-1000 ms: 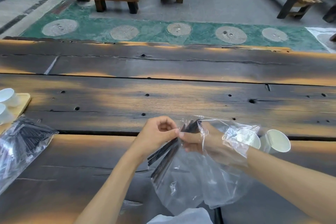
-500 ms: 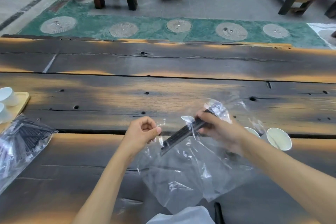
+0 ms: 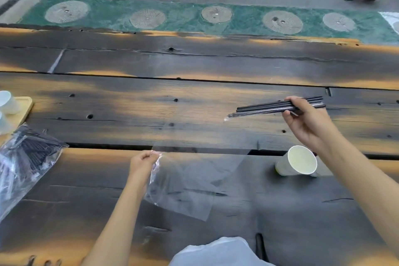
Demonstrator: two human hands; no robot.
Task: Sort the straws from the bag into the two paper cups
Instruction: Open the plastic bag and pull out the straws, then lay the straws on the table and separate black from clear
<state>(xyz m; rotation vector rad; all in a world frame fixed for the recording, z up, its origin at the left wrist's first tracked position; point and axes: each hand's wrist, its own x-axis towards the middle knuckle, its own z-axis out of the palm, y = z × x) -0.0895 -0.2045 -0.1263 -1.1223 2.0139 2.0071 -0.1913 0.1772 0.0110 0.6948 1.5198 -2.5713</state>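
My right hand [image 3: 306,121] grips a bundle of several black straws [image 3: 269,107], held nearly level above the table and pointing left. Below it a white paper cup [image 3: 296,163] stands tilted toward me, open mouth showing; a second cup is hidden behind my right forearm. My left hand [image 3: 143,161] pinches the upper corner of the clear plastic bag [image 3: 190,185], which lies flat on the dark wooden table [image 3: 151,110] and looks empty.
At the left edge lies another clear bag full of black straws [image 3: 28,157]. Beyond it a light wooden tray [image 3: 23,110] carries two white cups [image 3: 8,102]. A white bag [image 3: 218,252] sits at the near edge. Wooden benches stand on the floor past the table.
My right hand has pulled the straws fully out of the bag and carried them up and to the right. The bag has dropped flat, still pinched by my left hand.
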